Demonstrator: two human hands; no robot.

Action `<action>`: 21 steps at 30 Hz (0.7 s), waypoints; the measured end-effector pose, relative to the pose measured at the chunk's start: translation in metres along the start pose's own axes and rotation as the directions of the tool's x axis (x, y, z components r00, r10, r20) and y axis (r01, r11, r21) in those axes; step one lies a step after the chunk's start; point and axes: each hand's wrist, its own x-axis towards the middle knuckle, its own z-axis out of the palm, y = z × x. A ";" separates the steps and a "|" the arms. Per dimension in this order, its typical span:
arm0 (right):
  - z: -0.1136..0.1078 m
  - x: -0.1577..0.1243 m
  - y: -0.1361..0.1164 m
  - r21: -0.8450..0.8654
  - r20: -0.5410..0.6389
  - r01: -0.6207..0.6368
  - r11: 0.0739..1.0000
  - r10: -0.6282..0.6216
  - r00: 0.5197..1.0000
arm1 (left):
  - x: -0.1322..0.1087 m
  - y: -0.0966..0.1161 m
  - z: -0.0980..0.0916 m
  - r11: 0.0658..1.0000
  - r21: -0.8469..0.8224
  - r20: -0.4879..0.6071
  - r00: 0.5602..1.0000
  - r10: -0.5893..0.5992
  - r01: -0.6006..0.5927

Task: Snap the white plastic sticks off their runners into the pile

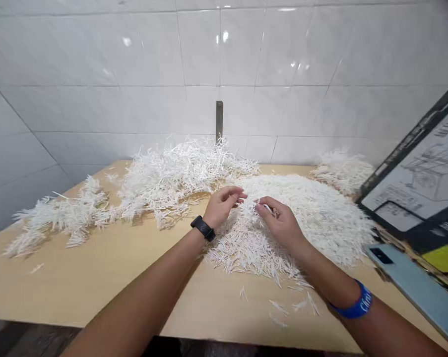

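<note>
- Head view, near to far, with all places given from the main pile of thin white sticks (313, 223), which lies on the pale wooden tabletop (97, 285).
- Right hand (279, 223): above the left part of the main pile, thumb and fingers closed to a pinch on a small bunch of sticks (266, 208), only partly visible between the fingertips.
- Left hand (222, 207): over the pile's left edge, half open with fingers loosely curled, their tips just beside the right hand's pinch. No stick shows in its grasp.
- Wrist items: a black wristwatch (203, 228) on the left wrist, left of the pile, and a blue wristband (353, 302) on the right wrist, near the pile's front edge.
- Loose sticks (283, 307): scattered singly just in front of the pile.
- Pale blue smartphone (413, 282): lying to the right of the pile, near its edge.
- Printed booklet (413, 168): propped up beyond the smartphone, right of the pile, showing a line drawing.
- Further heaps: a large heap of sticks (179, 178) behind and left of the pile, a straggling strip of sticks (60, 218) further left, and a smaller clump of sticks (343, 171) behind and right.
- Background: a white tiled wall (134, 49) beyond the pile, carrying a vertical metal bracket (219, 119).
</note>
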 end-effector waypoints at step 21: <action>0.005 -0.005 -0.006 -0.002 0.156 -0.061 0.998 0.061 0.986 | -0.012 0.009 0.020 0.990 -0.138 0.111 0.993 0.038 -0.023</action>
